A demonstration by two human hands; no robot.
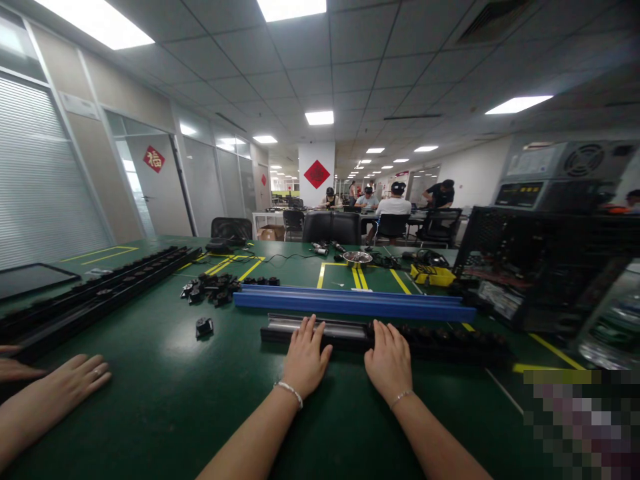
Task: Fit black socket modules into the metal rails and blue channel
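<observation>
My left hand lies over the middle of a long black channel rail, its fingers stretched out and a bracelet at the wrist. A bare silvery strip shows inside the rail around that hand. Farther right along the same rail, my right hand rests with extended fingers at the start of a row of black parts. Those parts fill the rail's right portion. What lies under the fingertips of both hands is partly hidden. Just behind runs a blue channel rail, parallel to the black one.
Small black parts are heaped at left, with a single black part nearer. Another person's hand rests at far left near long black rails. A yellow bin, metal bowl and computer case stand toward the right.
</observation>
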